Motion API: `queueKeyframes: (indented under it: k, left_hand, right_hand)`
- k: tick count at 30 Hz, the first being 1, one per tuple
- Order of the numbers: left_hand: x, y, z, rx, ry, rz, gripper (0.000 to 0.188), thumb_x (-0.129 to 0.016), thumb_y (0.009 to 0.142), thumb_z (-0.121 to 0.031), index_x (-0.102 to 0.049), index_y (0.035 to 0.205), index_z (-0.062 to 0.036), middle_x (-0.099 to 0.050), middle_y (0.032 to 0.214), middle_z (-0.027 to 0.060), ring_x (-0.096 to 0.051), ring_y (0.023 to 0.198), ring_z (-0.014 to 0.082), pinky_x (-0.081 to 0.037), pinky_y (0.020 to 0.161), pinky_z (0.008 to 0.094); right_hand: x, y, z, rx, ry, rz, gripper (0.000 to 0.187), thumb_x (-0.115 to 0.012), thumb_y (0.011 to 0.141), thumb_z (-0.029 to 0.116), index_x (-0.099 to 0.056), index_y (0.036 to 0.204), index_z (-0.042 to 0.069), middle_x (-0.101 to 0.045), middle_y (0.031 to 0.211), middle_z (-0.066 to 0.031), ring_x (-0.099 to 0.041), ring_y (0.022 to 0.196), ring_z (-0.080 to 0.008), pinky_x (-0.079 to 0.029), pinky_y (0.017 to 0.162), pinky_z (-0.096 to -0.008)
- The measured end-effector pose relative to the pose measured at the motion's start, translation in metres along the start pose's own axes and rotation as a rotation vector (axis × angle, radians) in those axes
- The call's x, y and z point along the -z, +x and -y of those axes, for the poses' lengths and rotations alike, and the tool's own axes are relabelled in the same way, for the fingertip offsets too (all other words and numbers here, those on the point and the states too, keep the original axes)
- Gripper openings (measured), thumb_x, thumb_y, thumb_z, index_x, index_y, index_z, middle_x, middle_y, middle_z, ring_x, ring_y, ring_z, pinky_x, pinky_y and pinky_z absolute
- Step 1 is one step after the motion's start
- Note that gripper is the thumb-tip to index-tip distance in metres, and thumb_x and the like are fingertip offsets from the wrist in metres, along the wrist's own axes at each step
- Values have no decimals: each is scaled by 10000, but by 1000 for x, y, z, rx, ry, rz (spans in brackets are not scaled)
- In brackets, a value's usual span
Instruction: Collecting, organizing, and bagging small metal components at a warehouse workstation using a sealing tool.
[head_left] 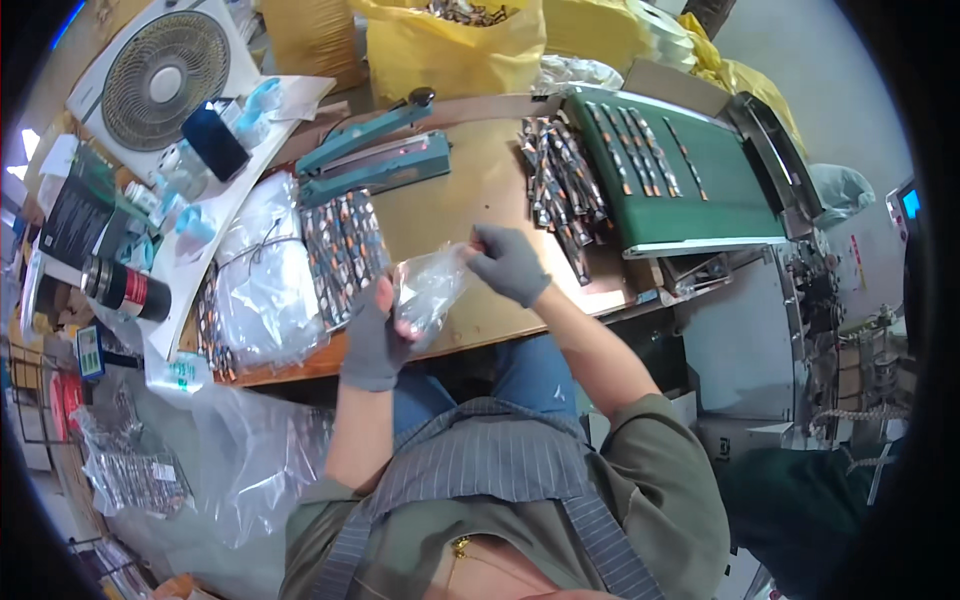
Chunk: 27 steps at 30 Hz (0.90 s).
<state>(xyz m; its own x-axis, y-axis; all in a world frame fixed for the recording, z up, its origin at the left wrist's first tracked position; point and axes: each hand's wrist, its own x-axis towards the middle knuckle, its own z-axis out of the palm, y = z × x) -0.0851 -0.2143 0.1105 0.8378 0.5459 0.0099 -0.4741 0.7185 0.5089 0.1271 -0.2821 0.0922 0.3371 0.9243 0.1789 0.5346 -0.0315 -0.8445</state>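
A clear plastic bag [430, 292] is stretched between my gloved hands above the near edge of the table. My left hand [375, 335], in a grey glove with bare fingertips, grips the bag's lower left side. At its upper right corner, the thumb and fingers of my right hand [508, 265] pinch the film. I cannot make out anything inside the bag. Left of my left hand lie rows of slim dark patterned packets [345, 240], beside a stack of clear bags [265, 290]. Beyond my right hand is a loose pile of similar packets [560, 180].
A teal hand-lever bag sealer [375, 165] stands at the back of the table. To the right, a green conveyor belt [690, 215] carries several packets. A fan [165, 80], a dark flask [125, 288] and bottles crowd the left shelf. Yellow sacks [450, 50] stand behind.
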Motion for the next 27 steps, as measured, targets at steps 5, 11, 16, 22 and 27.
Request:
queueKeyframes:
  k: [5,11,16,22,27]
  left_hand:
    - [-19,13,-27,-274,427,-278,417,-470,921,-119,-425,1320,-4,-633,873,57,-597,726,116,-486,628,245]
    - [22,72,11,-171,1028,-271,351,-491,954,-224,-540,1200,21,-642,1013,83,-576,973,124,-442,861,243]
    - [51,170,86,-85,1294,-388,502,-551,897,-372,-510,1210,17,-610,1101,149,-583,1011,228,-440,874,316]
    - [21,280,163,-18,1407,-521,662,-495,875,-532,-471,1249,14,-537,1190,286,-519,1122,402,-403,955,414]
    - [68,279,181,-154,1219,-441,561,-500,888,-520,-548,1135,-18,-624,1032,205,-589,976,315,-436,840,393]
  right_hand:
    - [143,32,-52,-111,-130,-137,606,-591,872,392,-439,1304,-5,-468,1311,-184,-448,1227,-258,-366,1011,-336]
    - [364,23,-233,-816,-681,-790,652,-533,826,538,-521,1226,24,-551,1187,-258,-517,1121,-401,-418,922,-423]
    - [209,78,-144,-235,-744,-278,701,-586,807,485,-416,1300,17,-505,1165,-250,-453,1131,-395,-357,975,-432]
    - [142,121,-173,-607,-570,-232,1076,-523,731,708,-239,1367,-112,-374,1360,-296,-400,1243,-420,-354,1013,-443]
    - [112,121,-153,-611,-538,-238,1034,-500,727,732,-309,1332,-84,-433,1279,-331,-462,1185,-420,-394,976,-434]
